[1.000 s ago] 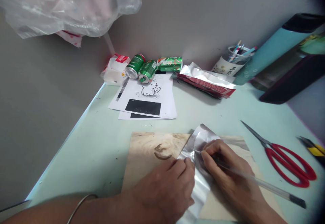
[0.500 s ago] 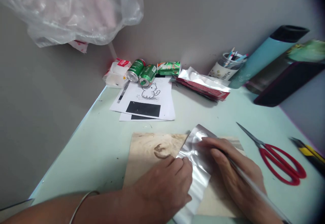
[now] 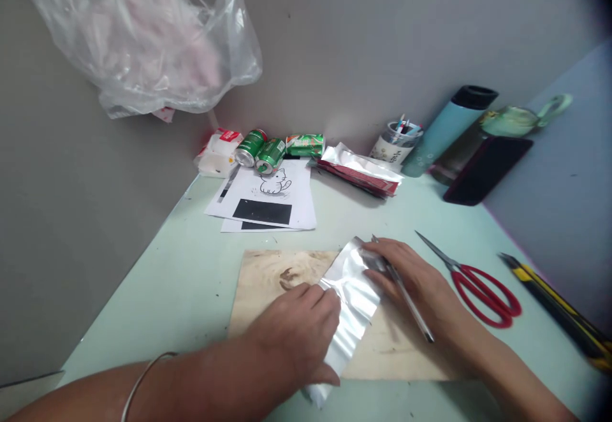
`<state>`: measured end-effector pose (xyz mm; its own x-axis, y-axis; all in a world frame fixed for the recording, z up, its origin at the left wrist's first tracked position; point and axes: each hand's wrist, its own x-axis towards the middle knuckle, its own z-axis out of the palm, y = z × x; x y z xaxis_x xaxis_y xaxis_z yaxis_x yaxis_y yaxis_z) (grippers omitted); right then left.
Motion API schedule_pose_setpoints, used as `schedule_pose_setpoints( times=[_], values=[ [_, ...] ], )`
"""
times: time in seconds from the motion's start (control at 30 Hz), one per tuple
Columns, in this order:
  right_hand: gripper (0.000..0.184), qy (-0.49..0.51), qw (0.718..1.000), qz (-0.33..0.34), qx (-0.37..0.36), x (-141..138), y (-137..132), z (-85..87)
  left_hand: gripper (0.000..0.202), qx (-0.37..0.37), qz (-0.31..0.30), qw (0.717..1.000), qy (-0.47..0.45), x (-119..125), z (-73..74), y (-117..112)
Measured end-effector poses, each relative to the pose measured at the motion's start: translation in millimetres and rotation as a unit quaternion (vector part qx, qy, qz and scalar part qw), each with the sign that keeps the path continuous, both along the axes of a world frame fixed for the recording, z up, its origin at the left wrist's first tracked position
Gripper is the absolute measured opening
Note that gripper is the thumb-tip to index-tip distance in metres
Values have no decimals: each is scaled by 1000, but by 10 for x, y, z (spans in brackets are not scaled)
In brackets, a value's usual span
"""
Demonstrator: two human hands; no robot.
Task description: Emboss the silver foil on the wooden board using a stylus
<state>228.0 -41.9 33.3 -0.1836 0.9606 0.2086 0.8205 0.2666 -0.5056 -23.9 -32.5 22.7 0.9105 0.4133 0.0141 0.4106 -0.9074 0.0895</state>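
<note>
A shiny, creased aluminium sheet lies slantwise over a wooden board. My left hand is closed on the sheet's left edge, thumb toward its lower end. At the upper right part of the sheet is my right hand, its fingers and thumb closed at the sheet's edge. A slim pen is held in that same hand, slanting across the fingers with its tip up and left. Right of this hand lie red-handled scissors, apart from it.
Farther right lies a yellow-black utility knife. Behind are printed papers, several green cans, a red-and-silver packet, a pen holder, a blue bottle and a dark phone. A plastic bag hangs upper left.
The view has shifted, bringing more of the right side in. My right hand has turned on the sheet's upper right edge, and the pen now slants more steeply across its fingers.
</note>
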Motion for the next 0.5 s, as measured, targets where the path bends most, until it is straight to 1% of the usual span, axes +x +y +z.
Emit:
schedule_pose_setpoints(
  times=[0.1, 0.17, 0.27, 0.33, 0.37, 0.47, 0.5],
  values=[
    [18, 35, 996, -48, -69, 66, -93, 53, 46, 9, 1, 1000, -7, -118, -109, 46],
    [17, 79, 989, -72, -104, 95, -179, 63, 46, 13, 10, 999, -29, -205, -197, 76],
    [19, 133, 979, -106, -117, 83, -344, 44, 44, 17, 20, 998, -54, -261, -258, 95],
    [18, 143, 974, -130, -122, 31, -483, 11, 40, 22, 16, 999, -44, -229, -227, 98],
    [17, 136, 973, -128, -135, -9, -561, -12, 38, 25, 14, 999, -34, -196, -195, 101],
    [13, 126, 979, -97, -128, -185, -822, -100, 37, 24, 20, 999, -10, -66, -88, 127],
    [11, 129, 980, -108, -106, -255, -910, -133, 41, 23, 27, 999, -9, -22, -61, 140]
  ],
)
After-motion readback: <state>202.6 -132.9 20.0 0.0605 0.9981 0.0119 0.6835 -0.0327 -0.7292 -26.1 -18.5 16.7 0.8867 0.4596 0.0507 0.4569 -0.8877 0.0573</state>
